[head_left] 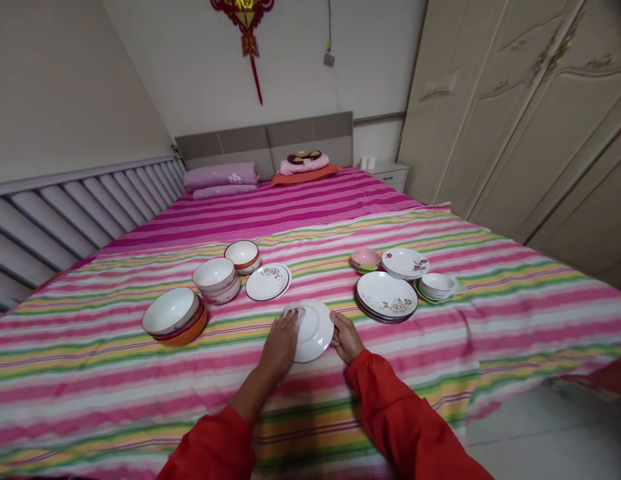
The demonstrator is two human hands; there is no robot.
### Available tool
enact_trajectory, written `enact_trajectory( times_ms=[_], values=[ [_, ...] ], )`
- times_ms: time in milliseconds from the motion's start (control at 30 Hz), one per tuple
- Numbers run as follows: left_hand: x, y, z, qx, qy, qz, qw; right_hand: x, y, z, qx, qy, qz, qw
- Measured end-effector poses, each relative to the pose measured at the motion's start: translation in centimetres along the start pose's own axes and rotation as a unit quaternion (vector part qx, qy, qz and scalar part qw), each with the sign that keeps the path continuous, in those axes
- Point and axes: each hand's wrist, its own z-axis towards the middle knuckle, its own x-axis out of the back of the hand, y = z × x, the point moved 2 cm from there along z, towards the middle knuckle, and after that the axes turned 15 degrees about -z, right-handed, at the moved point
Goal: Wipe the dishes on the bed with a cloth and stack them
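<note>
Fingers of the right hand (348, 338) grip the right rim of a white plate (315, 339) over a striped bedsheet (215, 380); the left hand (281, 341) holds a pale cloth (293, 308) against its left side. Stacked bowls (216, 275) sit left, stacked floral plates (383, 292) right.

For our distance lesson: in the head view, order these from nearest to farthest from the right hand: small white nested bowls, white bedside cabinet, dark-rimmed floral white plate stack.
1. Dark-rimmed floral white plate stack: ahead, right of the right hand.
2. Small white nested bowls: farther right.
3. White bedside cabinet: far back, beside the bed.
</note>
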Motion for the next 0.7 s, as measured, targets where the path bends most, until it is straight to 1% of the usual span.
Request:
enact_trajectory(
  times_ms=[67, 133, 200, 267, 300, 367, 467, 533, 600, 633, 700],
  values=[
    [-0.3, 1.7, 1.7, -0.010, -0.020, -0.010, 1.000, 0.0, -0.1, 0.0, 0.000, 0.004, 0.006, 1.000],
    [-1.0, 3.4, 2.6, -0.031, -0.043, -0.014, 0.999, 0.1, -0.1, 0.1, 0.002, 0.007, 0.013, 1.000],
    [-1.9, 4.7, 2.4, -0.064, -0.056, -0.015, 0.996, 0.2, -0.1, 0.1, 0.003, 0.010, 0.014, 1.000],
    [-2.6, 5.1, 1.0, -0.112, -0.056, -0.011, 0.992, 0.2, -0.1, 0.2, 0.005, 0.012, 0.011, 1.000],
    [-2.9, 5.0, 0.1, -0.136, -0.053, -0.005, 0.989, 0.3, 0.0, 0.1, 0.010, 0.013, 0.008, 1.000],
    [-3.5, 3.8, -2.1, -0.169, -0.041, 0.018, 0.985, 0.3, 0.0, 0.1, 0.016, 0.016, 0.000, 1.000],
    [-4.1, 0.8, -5.1, -0.192, -0.038, 0.079, 0.977, 0.1, 0.1, -0.1, 0.006, 0.005, -0.013, 1.000],
    [-4.2, -0.9, -6.3, -0.204, -0.042, 0.115, 0.971, 0.1, 0.1, -0.2, 0.002, -0.007, -0.015, 1.000],
    [-4.2, -1.6, -6.6, -0.213, -0.041, 0.138, 0.966, 0.0, 0.1, -0.2, 0.008, -0.011, -0.015, 1.000],
    [-4.2, -1.5, -6.3, -0.215, -0.038, 0.143, 0.965, 0.0, 0.1, -0.1, 0.009, -0.010, -0.016, 1.000],
    [-4.2, -0.4, -5.0, -0.212, -0.030, 0.139, 0.967, 0.1, 0.1, 0.0, 0.010, -0.003, -0.016, 1.000]
  ],
)
